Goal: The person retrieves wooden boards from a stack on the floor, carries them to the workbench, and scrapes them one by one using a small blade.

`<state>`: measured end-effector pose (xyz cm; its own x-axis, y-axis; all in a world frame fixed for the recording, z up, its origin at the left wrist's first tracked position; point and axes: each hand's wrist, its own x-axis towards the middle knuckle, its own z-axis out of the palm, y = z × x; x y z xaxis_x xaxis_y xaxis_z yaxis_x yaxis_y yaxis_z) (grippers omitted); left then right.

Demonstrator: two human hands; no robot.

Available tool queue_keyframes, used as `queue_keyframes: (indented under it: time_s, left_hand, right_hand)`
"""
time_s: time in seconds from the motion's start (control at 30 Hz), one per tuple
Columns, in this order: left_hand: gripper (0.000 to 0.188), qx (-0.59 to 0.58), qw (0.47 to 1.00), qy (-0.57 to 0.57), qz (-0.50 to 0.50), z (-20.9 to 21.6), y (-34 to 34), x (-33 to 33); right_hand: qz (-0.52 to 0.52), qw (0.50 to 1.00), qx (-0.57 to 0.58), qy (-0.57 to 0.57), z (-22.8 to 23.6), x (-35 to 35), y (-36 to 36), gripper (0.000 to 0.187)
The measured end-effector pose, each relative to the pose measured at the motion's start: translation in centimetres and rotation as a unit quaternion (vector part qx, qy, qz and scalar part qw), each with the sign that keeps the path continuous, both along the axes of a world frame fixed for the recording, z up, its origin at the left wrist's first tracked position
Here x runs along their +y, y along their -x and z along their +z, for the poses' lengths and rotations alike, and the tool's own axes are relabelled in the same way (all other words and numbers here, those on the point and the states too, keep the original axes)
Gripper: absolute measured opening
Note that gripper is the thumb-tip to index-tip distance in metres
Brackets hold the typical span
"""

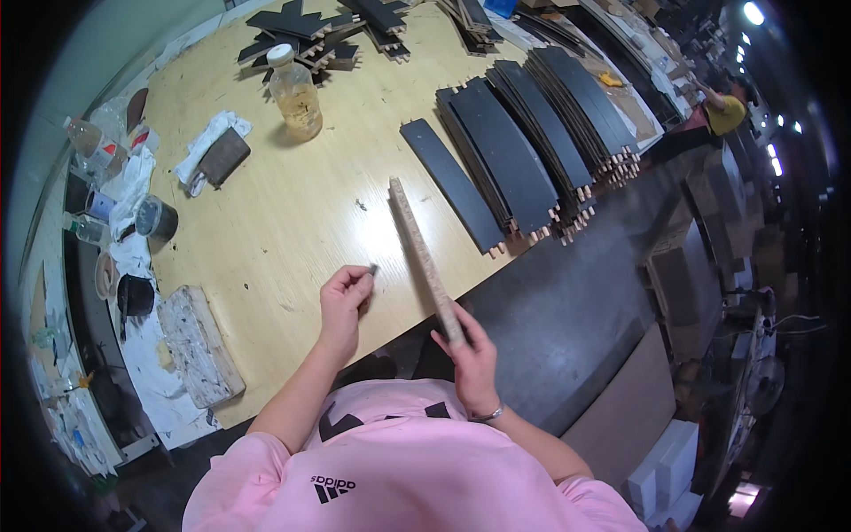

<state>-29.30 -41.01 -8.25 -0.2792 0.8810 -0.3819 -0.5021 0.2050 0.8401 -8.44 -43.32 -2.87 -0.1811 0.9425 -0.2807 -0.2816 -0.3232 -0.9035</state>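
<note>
While our right hand [474, 353] wraps the near end of the narrow board [417, 244], its pale edge facing up over the table [266, 213], we should probably keep that grip steady; our left hand [344, 300], fingers curled, pinches a small dark piece [373, 269] beside it.

The strip [425, 257] looks like rough, bare wood — the tabletop [266, 257] smooth, glossy wood, the dark slats [501, 155] matt.
</note>
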Motion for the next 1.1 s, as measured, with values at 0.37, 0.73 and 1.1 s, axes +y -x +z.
queue_keyframes:
  time_s: [0.37, 0.73, 1.1]
  left_hand:
    - [0.007, 0.129, 0.987, 0.035, -0.092, 0.6, -0.4, 2.8]
    - [0.005, 0.680, 0.733, -0.033, 0.003, 0.2, -1.8, 14.9]
    - [0.003, 0.668, 0.710, -0.179, -0.135, 2.0, -15.5, 1.9]
  right_hand:
    - [-0.005, 0.949, 0.161, 0.273, -6.2, 1.0, -4.6, 0.038]
    - [0.113, 0.922, 0.212, 0.305, -6.5, 5.2, -8.8, 0.061]
    - [0.238, 0.832, 0.333, 0.375, -7.4, 10.3, -12.3, 0.085]
